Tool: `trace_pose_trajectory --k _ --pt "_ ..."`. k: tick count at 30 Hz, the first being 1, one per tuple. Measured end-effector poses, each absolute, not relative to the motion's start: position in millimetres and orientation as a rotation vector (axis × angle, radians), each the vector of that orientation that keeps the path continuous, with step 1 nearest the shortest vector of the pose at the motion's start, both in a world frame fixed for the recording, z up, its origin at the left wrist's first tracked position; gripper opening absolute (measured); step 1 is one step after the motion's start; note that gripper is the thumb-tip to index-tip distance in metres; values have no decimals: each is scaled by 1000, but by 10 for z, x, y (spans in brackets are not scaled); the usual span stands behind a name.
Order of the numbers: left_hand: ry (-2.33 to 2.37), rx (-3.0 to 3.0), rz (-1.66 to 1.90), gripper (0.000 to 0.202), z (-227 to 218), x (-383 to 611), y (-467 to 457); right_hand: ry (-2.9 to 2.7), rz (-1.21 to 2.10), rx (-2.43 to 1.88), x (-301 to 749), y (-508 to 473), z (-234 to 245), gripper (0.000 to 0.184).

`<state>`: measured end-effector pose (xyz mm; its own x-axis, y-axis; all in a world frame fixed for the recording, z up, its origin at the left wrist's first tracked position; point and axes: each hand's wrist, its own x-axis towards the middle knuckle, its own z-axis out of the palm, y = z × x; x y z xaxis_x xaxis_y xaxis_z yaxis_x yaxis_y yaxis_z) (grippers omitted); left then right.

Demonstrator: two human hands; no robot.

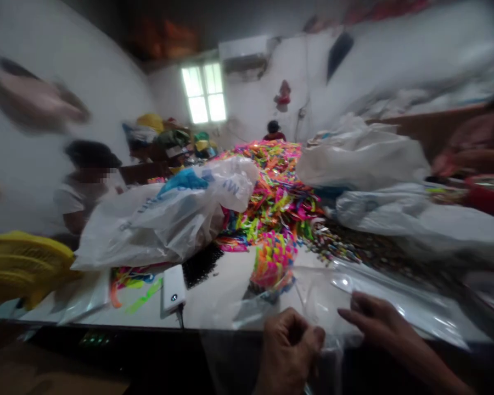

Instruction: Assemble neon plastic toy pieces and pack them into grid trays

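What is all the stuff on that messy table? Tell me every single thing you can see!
clear plastic bag: one, see-through, at the near table edge, pinched by both hands
bright strips: a big heap, pink, green, orange and yellow, mid-table
small bundle of strips: one, neon colours, just beyond the clear bag
white sacks: several, white plastic, left and right of the heap
power bank: one, white, near edge, cable plugged in
dark beads: a patch, black, beside the power bank
fan: one, yellow, far left
table: one, white top
window: one, bright, back wall
people: one seated at left, one at the far end, blurred
left hand: fingers closed on the bag
right hand: on the bag, fingers spread
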<state>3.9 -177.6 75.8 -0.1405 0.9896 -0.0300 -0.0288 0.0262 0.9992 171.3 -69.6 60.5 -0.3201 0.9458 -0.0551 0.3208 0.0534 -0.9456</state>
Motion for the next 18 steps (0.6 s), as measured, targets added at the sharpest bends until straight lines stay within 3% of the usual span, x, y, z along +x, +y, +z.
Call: trace_pose_trajectory --k 4,6,10,13,18 --pt "1219 1993 1049 9 634 507 -1785 -1804 1278 -1282 2083 -226 607 35" --pt "1031 2146 975 5 542 622 -1788 -1686 1156 -1353 2301 -3 682 34" --pt "1284 1434 1152 19 375 221 -1782 -1426 698 -1539 2809 413 1042 21" --pt "1367 678 1423 31 255 -396 -1670 -1387 535 -1634 3019 673 1357 27" --pt "1193 284 1195 45 127 -891 -1296 -1664 418 -1607 2374 982 1436 29"
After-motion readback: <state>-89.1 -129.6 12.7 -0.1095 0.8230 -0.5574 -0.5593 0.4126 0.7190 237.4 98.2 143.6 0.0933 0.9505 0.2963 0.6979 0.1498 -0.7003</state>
